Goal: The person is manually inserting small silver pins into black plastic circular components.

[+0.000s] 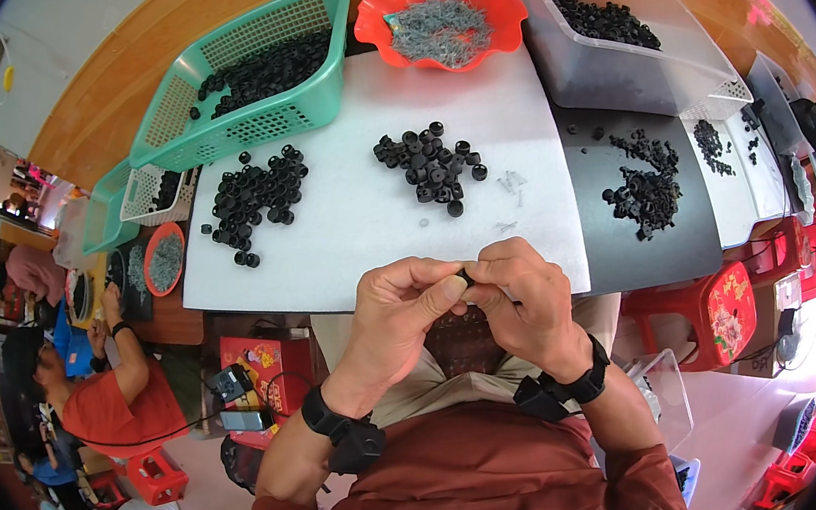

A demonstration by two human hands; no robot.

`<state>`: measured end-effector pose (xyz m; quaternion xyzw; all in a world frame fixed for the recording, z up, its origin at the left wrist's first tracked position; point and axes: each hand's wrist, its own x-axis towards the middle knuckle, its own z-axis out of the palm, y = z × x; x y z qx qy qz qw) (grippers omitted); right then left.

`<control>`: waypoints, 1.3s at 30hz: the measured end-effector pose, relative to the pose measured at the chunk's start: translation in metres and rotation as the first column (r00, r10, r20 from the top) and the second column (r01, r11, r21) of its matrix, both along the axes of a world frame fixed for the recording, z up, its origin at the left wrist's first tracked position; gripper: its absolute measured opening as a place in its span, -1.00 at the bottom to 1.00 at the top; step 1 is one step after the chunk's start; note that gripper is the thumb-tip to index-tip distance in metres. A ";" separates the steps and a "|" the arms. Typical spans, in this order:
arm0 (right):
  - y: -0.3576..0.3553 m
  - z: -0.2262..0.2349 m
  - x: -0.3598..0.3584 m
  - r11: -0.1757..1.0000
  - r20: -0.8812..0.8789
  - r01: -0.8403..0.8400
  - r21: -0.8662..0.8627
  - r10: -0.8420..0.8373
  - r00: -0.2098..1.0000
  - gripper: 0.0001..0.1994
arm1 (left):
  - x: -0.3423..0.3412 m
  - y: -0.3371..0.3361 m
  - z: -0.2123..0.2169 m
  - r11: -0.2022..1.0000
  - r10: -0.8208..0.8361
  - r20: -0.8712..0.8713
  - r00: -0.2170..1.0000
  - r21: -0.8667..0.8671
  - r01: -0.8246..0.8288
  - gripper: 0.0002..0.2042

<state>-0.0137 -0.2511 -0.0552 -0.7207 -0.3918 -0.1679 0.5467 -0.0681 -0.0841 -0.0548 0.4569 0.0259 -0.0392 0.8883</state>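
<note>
My left hand (396,309) and my right hand (532,303) meet at the near edge of the white work mat (355,231). Their thumbs and forefingers pinch a small black part (468,274), mostly covered by the fingertips, so its exact kind does not show. Beyond them on the mat lies a loose heap of small black cylindrical caps (430,164). Another heap of black caps (255,197) spreads farther left. A few small clear plastic pieces (512,184) are scattered right of the middle heap.
Along the back stand a green basket (258,129) of black parts, a red scalloped bowl (370,33) of grey pieces and a clear bin (600,82). Black parts (647,189) lie on a dark mat at right. A person in red (109,410) works at left; a red stool (722,315) stands right.
</note>
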 end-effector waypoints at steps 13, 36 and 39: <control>-0.013 0.014 0.000 0.977 -0.168 -0.142 -0.157 0.116 0.979 -0.60 | -0.004 0.010 0.001 0.999 -0.034 -0.097 0.995 -0.016 0.032 -0.91; -0.020 0.030 0.002 0.928 -0.258 -0.190 -0.321 0.107 0.960 -0.74 | -0.008 0.016 0.009 0.987 -0.063 -0.060 0.996 0.142 0.071 -0.88; -0.036 0.023 0.023 0.916 -0.197 -0.021 -0.402 -0.064 0.978 -0.77 | -0.005 0.015 0.008 0.966 0.014 -0.017 1.000 0.257 -0.009 -0.89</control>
